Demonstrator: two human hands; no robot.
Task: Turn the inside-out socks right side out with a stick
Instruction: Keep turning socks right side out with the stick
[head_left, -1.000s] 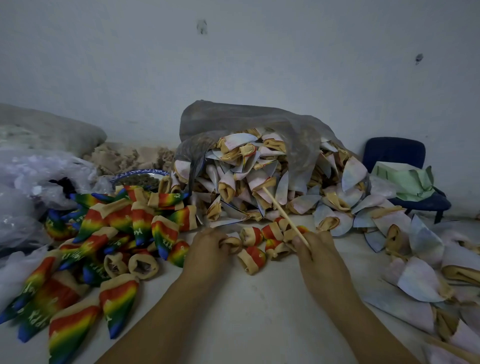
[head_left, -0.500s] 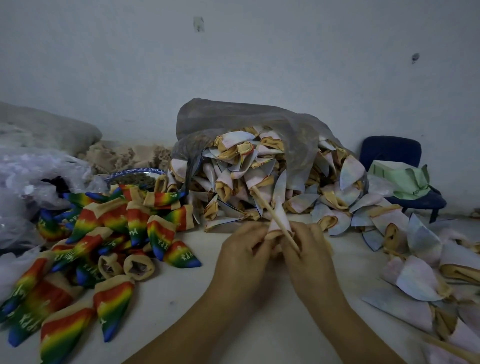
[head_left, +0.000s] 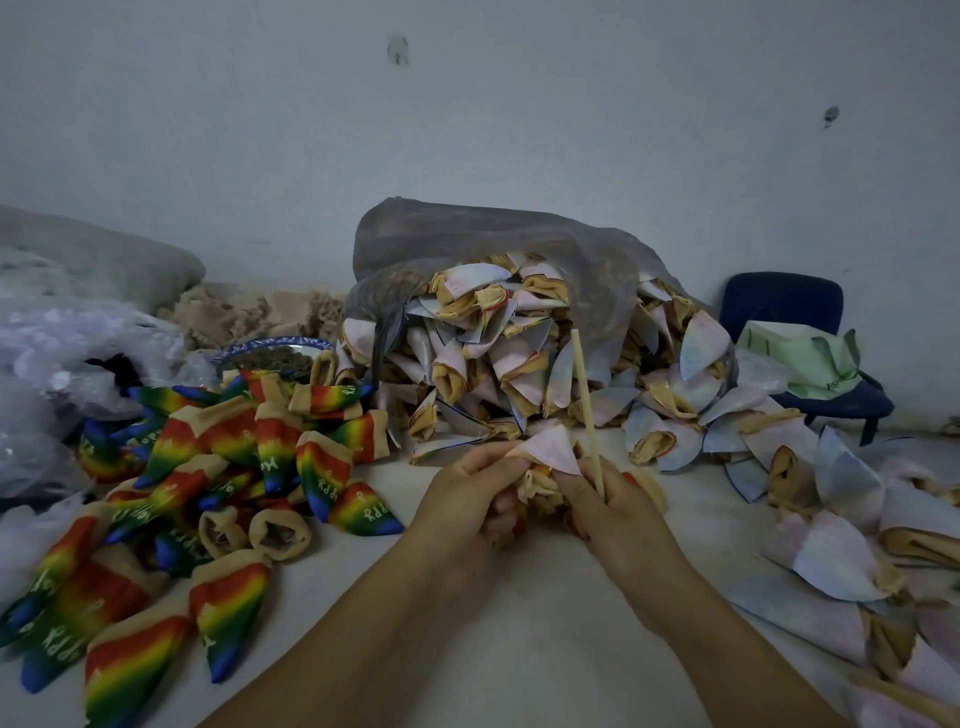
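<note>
Sock (head_left: 545, 449), pale and inside-out, bunched between both hands just in front of the bag of unturned socks (head_left: 493, 332), above the tabletop (head_left: 519, 649). Left hand (head_left: 467, 499) closed on the cuff; right hand (head_left: 618, 509) pinches the sock's other side and the stick (head_left: 584, 395) together. Stick stands near upright, tip tilted slightly left, beside the sock's pointed toe on its right. Judgement: right hand, nearer, must swing the tip onto the toe and drive it down through the cuff.
</note>
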